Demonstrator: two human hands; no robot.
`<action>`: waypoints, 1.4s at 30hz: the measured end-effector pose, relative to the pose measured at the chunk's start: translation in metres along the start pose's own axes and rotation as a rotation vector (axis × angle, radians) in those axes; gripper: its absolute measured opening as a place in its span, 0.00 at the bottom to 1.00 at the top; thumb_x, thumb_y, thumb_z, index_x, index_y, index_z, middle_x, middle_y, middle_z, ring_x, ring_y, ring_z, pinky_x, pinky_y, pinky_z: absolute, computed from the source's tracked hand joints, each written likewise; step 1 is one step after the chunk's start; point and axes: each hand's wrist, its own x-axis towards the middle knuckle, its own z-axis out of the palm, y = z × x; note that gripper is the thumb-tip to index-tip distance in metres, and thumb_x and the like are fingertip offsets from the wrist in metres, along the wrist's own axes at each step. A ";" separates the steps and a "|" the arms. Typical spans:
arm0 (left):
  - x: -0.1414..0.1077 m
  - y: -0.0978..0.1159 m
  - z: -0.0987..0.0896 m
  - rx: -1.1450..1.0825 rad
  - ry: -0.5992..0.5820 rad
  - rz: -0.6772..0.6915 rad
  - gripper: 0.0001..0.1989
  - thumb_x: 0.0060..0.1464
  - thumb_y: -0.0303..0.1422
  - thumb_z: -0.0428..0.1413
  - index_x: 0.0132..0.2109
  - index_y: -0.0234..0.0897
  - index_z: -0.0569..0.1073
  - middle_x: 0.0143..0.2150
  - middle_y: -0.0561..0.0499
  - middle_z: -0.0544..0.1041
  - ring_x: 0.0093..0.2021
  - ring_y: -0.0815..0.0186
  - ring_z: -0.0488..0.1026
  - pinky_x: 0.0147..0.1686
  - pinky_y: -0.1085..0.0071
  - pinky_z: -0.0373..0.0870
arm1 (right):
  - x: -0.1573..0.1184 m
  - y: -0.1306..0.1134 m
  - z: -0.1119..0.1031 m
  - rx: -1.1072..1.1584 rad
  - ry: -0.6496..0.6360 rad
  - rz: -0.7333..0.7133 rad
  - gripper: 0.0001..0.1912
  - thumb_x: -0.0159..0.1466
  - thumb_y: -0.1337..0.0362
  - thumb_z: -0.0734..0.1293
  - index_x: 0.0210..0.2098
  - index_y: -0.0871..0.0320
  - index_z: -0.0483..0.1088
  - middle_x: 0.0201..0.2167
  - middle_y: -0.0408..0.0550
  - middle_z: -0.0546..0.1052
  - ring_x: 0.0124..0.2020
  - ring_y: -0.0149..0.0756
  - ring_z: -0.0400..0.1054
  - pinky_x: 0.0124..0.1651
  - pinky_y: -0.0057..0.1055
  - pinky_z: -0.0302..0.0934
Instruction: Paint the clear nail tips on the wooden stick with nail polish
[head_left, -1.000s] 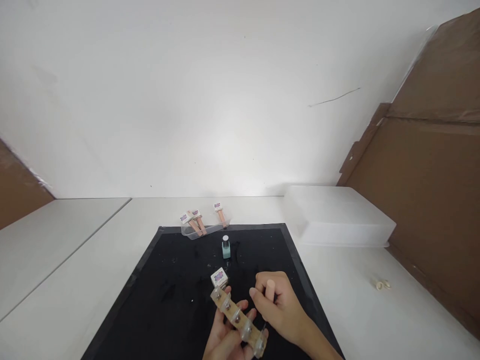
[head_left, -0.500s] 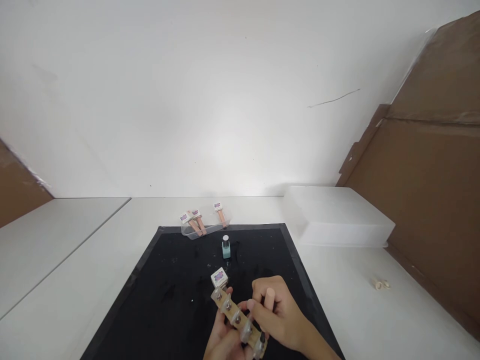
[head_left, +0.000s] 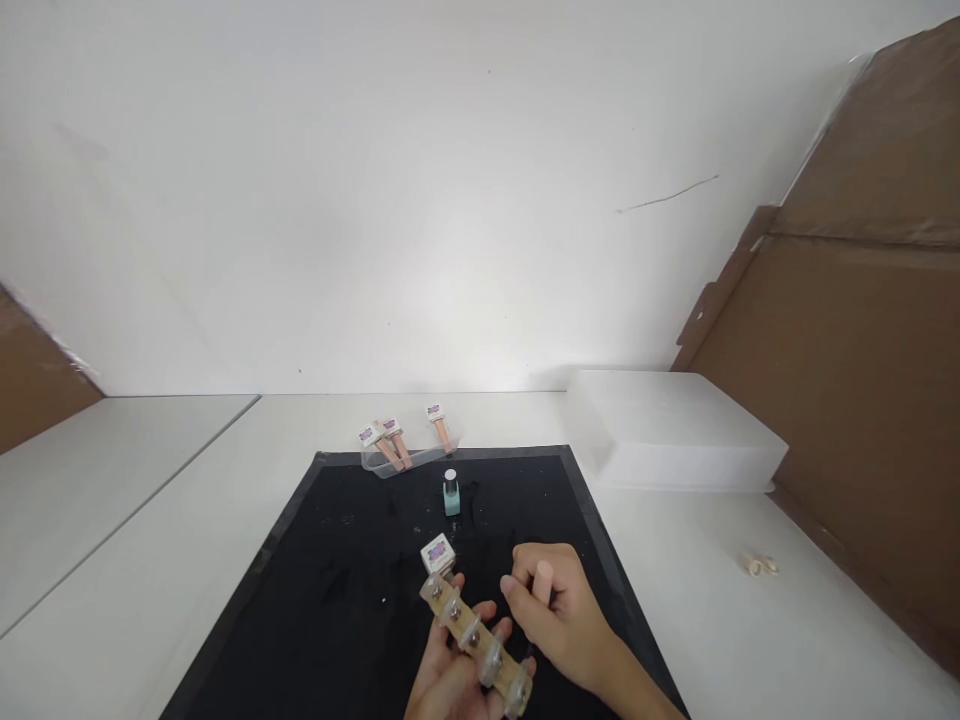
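Cupping, with the left hand (head_left: 450,685) at six o'clock in the view, palm turned up and fingers curled beneath, a long tan wood-like strip (head_left: 482,651) set with clear plastic collars and round metal pieces. Held firmly there, above a black rectangular mat (head_left: 352,620), with its long axis slanting from between ten and eleven o'clock down to between four and five. Pointed, at its far end, toward a square white block (head_left: 438,554) with a purple print; impossible to tell whether touching.

Closed into a fist, with the right hand (head_left: 562,615) at two o'clock from the left, around a pale pink cylindrical handle (head_left: 544,575), nearly upright and leaning slightly toward one o'clock. Bent with the thumb toward the strip, wrist toward between four and five.

Standing at eleven o'clock from the hands, a small teal bottle (head_left: 451,500) with a white-topped cap; beyond, a shallow clear plastic tray (head_left: 421,461) with pink-handled, white-topped pieces (head_left: 442,432)
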 end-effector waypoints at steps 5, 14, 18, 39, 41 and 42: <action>0.001 -0.001 -0.002 0.055 0.051 0.052 0.49 0.39 0.24 0.60 0.61 0.56 0.41 0.37 0.52 0.74 0.42 0.59 0.73 0.48 0.54 0.62 | 0.000 -0.006 0.000 0.116 -0.031 0.093 0.18 0.57 0.69 0.59 0.14 0.57 0.50 0.11 0.35 0.56 0.13 0.24 0.49 0.18 0.22 0.47; 0.001 -0.002 0.002 0.118 0.073 0.124 0.49 0.36 0.24 0.62 0.59 0.59 0.46 0.40 0.53 0.73 0.39 0.61 0.73 0.46 0.56 0.63 | -0.003 -0.005 0.003 0.171 -0.207 0.225 0.16 0.57 0.67 0.62 0.16 0.58 0.53 0.12 0.36 0.59 0.14 0.22 0.52 0.16 0.19 0.47; -0.001 -0.003 0.003 0.121 0.084 0.171 0.46 0.37 0.27 0.61 0.59 0.58 0.48 0.42 0.52 0.72 0.42 0.61 0.72 0.47 0.59 0.63 | -0.002 -0.005 0.003 0.119 -0.210 0.175 0.18 0.57 0.68 0.62 0.14 0.58 0.52 0.12 0.36 0.58 0.15 0.23 0.52 0.18 0.19 0.49; -0.003 -0.005 0.006 0.108 0.095 0.191 0.46 0.37 0.28 0.61 0.60 0.57 0.47 0.39 0.53 0.75 0.39 0.64 0.72 0.45 0.63 0.64 | 0.000 -0.001 -0.001 -0.184 -0.204 0.079 0.21 0.57 0.72 0.60 0.14 0.58 0.44 0.14 0.35 0.52 0.16 0.22 0.48 0.19 0.22 0.42; -0.002 -0.005 0.005 0.105 0.096 0.190 0.46 0.37 0.28 0.61 0.60 0.57 0.47 0.39 0.54 0.75 0.39 0.64 0.73 0.45 0.63 0.64 | 0.000 0.000 -0.002 -0.195 -0.205 0.067 0.21 0.56 0.72 0.60 0.15 0.58 0.44 0.14 0.35 0.52 0.16 0.22 0.48 0.18 0.22 0.42; -0.002 -0.005 0.005 0.105 0.101 0.191 0.46 0.37 0.28 0.61 0.60 0.57 0.48 0.39 0.54 0.75 0.39 0.63 0.73 0.45 0.63 0.64 | 0.000 0.000 -0.002 -0.202 -0.202 0.061 0.21 0.56 0.72 0.60 0.15 0.58 0.44 0.14 0.35 0.52 0.16 0.23 0.48 0.18 0.23 0.42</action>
